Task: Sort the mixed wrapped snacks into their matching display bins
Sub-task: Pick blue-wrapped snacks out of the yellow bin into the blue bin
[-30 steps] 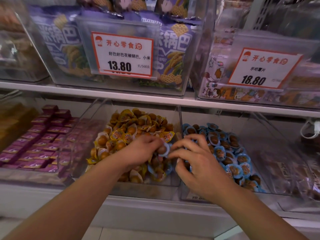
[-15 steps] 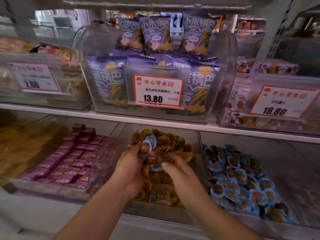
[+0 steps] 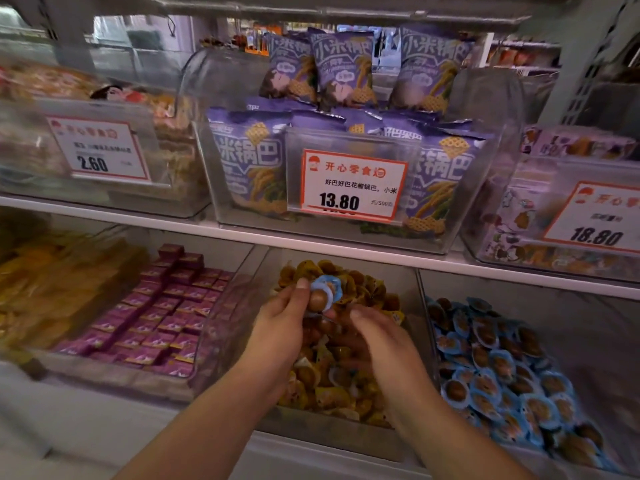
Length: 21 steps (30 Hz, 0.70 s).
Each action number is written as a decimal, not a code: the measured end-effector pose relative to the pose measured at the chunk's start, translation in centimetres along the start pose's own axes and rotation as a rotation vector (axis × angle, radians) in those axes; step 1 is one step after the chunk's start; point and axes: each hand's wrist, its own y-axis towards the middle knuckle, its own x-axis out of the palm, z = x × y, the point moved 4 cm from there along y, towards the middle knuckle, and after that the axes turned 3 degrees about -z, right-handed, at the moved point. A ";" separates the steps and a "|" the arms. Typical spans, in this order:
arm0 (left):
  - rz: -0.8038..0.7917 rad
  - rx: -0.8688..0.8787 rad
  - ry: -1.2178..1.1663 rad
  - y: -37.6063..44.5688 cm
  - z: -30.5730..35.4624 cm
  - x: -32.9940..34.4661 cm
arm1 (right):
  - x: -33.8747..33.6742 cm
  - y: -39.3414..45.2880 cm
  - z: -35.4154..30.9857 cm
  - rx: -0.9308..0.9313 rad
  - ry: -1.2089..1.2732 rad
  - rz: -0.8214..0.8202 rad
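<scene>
Head view: the left hand (image 3: 277,327) is raised over the middle bin (image 3: 346,441) on the lower shelf, its fingers (image 3: 300,289) curled and pinching a small cluster of blue-wrapped snacks (image 3: 323,294), which sits above the yellow snacks (image 3: 346,386) heaped in that bin. The cluster shows round brown contents inside pale blue wrappers; the exact count is not clear. The right hand (image 3: 384,336) is just beside and below the left, palm down over the yellow heap, fingers bent toward the snacks; whether it has hold of anything cannot be told, since the fingertips are hidden against the pile. A few blue-rimmed pieces lie mixed among the yellow ones low in the middle bin. The blue bin (image 3: 599,344) to the right holds matching blue-wrapped pieces (image 3: 498,372), piled toward its left and front. The left bin holds purple boxes (image 3: 162,317) in rows, and farther left a blurred yellow stock is visible. On the upper shelf (image 3: 311,242) a clear bin holds purple bags (image 3: 249,168) with a price tag (image 3: 351,185) reading 13.80. Tags reading 2.60 and 18.80 hang on the neighbouring bins to left and right. Both forearms are bare and reach in from the lower edge.
</scene>
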 end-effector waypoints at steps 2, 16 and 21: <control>-0.104 0.073 0.023 -0.9 0.6 0.9 | 1.2 -0.7 -0.2 0.167 0.376 -0.164; -0.416 0.646 0.484 -6.6 3.5 6.6 | -4.6 -3.8 -3.5 -0.022 0.464 -0.140; -0.577 0.483 0.490 -7.1 1.6 8.6 | -10.5 -3.9 -4.4 -0.127 0.369 0.070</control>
